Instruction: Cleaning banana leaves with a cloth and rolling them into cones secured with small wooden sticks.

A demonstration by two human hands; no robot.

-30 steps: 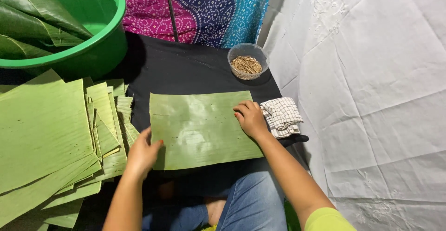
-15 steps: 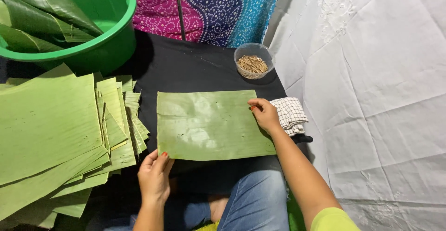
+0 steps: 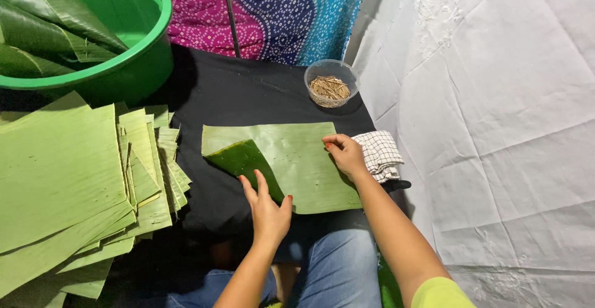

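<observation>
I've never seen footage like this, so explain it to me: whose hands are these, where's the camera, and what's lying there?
The camera sits on a person's head and looks down at their own two bare hands. On the black cloth lies a rectangular green banana leaf piece. The left hand folds its lower left corner over, showing the darker side; the right hand presses the leaf's right edge flat. Around it: a stack of cut leaf sheets, a green plastic tub holding leaves, a small clear bowl of thin sticks, and a checked cloth.
</observation>
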